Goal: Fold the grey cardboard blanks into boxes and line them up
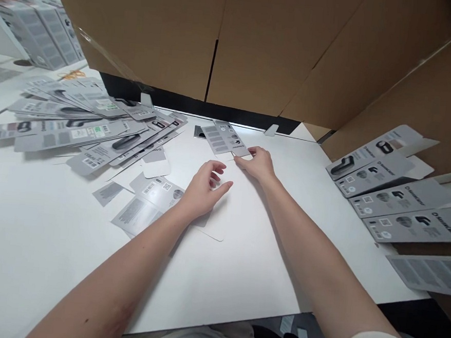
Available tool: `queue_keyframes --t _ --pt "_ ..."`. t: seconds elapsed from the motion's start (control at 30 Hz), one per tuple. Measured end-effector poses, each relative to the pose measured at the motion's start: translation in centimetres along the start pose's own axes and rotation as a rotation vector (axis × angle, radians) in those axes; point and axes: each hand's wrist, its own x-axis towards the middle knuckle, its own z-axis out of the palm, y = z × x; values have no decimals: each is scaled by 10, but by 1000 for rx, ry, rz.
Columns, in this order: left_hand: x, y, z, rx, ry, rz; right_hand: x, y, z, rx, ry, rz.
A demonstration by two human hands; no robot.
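My right hand (257, 162) reaches to the far middle of the white table (50, 239) and pinches the near corner of a grey printed packaging card (223, 137), which tilts up off the table. My left hand (204, 187) hovers just left of it, fingers loosely curled and apart, holding nothing. It is over the edge of a flat unfolded grey card (149, 201) that lies on the table under my wrist.
A loose heap of flat grey cards (85, 123) spreads over the far left. A row of folded grey cards (397, 194) overlaps along the right edge. Large brown cardboard boxes (265, 43) wall the back and right. More grey cartons (38, 32) stand at the far left.
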Motion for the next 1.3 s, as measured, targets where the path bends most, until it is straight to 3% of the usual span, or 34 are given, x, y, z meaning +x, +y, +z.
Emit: queue_keyframes --t 0.17,0.23,0.33,0.4,0.53,0.6,0.73,0.8,0.9,0.97,1.07,1.2,1.23,1.3 --pt "3 -1 -1 -2 178 97 -29 47 -59 41 -194 -246" --pt "4 1 -3 106 287 181 -41 63 -87 19 -306 -339" --pt "4 4 -6 296 372 247 -55 77 -126 -19 -430 -350" --pt "4 4 -6 389 338 210 -62 80 -146 -13 -453 -356" --pt "6 2 -2 543 162 26 -70 77 -171 -5 -422 -435" --pt "7 1 -2 595 155 -27 -71 73 -180 -9 -430 -461" --pt "7 4 -7 469 121 -68 -68 74 -190 -14 -346 -487" --pt "6 6 -9 295 112 -117 -64 77 -188 15 -205 -501" --pt "6 8 -7 51 245 -92 -60 80 -172 104 50 -459" --pt "9 7 -5 -115 318 -51 -62 77 -152 184 131 -370" --pt "13 6 -6 -374 339 -109 -73 61 -114 358 20 -186" --pt "12 13 -10 -559 269 -239 -93 26 -62 681 -330 -44" --pt "11 16 -11 -585 224 -272 -99 18 -52 766 -340 -66" --pt "7 23 -11 -636 133 -320 -108 5 -36 960 -241 -111"
